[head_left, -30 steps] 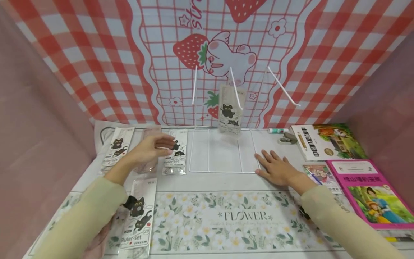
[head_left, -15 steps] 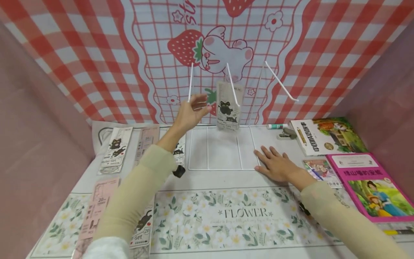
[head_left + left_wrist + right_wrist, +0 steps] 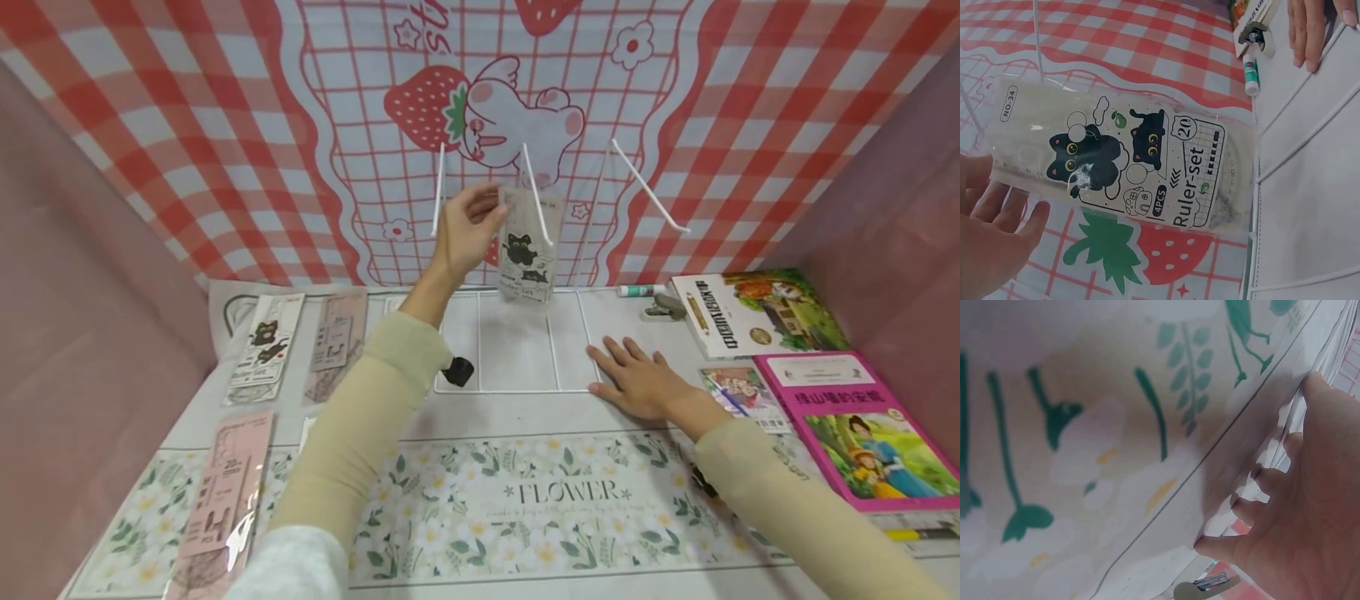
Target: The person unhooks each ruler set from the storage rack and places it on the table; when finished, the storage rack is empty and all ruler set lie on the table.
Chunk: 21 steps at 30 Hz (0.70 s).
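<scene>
A clear packet (image 3: 527, 250) printed with black cats and "Ruler-set" hangs at the middle hook of a white wire rack (image 3: 554, 350). My left hand (image 3: 467, 237) is at its upper left edge, fingers loosely bent. In the left wrist view, the fingertips lie beside the ruler-set packet (image 3: 1147, 162) near its "NO.34" end; no clear pinch shows. My right hand (image 3: 637, 383) rests with spread fingers on the table at the right side of the rack's base. The right wrist view shows that hand (image 3: 1310, 487) from its thumb side.
Another cat packet (image 3: 264, 346) and pink ruler packets (image 3: 225, 492) lie on the left. My left forearm covers part of the table. At right are a glue stick (image 3: 641, 291), a stapler (image 3: 663, 307), a white-covered book (image 3: 757, 312) and a pink book (image 3: 862, 429).
My left hand has risen from the packets on the table, past the left hook, to the hanging packet's edge. My right hand has stayed by the rack base.
</scene>
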### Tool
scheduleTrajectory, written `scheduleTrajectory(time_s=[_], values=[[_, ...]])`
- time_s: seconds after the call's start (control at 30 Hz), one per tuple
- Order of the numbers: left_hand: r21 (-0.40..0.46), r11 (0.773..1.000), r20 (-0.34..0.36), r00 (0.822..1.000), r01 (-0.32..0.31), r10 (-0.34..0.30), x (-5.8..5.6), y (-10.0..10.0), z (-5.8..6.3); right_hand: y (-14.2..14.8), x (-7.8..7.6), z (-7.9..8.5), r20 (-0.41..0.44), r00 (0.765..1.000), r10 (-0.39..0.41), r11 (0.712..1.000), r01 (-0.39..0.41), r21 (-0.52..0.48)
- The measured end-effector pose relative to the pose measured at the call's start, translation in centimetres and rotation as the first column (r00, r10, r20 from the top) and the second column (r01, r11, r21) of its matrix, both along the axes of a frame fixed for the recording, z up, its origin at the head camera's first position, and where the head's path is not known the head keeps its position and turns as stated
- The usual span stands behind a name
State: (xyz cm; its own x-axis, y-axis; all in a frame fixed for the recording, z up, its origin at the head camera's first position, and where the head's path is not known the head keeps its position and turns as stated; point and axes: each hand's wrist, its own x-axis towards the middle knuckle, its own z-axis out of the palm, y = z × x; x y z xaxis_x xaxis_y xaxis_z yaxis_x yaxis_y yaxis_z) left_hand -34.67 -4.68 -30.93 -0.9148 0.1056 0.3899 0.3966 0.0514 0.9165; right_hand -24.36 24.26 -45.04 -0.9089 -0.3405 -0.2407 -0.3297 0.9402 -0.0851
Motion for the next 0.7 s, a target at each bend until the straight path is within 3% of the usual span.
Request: scheduleTrajectory(time_s=[0.2, 0.33, 0.53, 0.7], values=[[-0.044, 0.997, -0.068, 0.995, -0.07, 0.067, 0.2, 0.0, 0.1, -0.1, -0.1, 0.2, 0.009, 1.0, 0.001, 1.0, -0.001, 0.004], [-0.071, 0.994, -0.111, 0.991, -0.085, 0.077, 0.3, 0.0, 0.0, -0.2, -0.1, 0.3, 0.016, 1.0, 0.0, 1.0, 0.0, 0.003], [-0.096, 0.995, -0.146, 0.989, -0.03, 0.016, 1.0, -0.2, 0.1, -0.3, 0.1, 0.5, 0.023, 1.0, -0.012, 1.0, 0.011, 0.012], [-0.115, 0.993, -0.155, 0.988, 0.01, -0.028, 2.3, -0.5, 0.0, -0.4, 0.2, 0.5, 0.024, 1.0, -0.016, 1.0, 0.016, 0.01]])
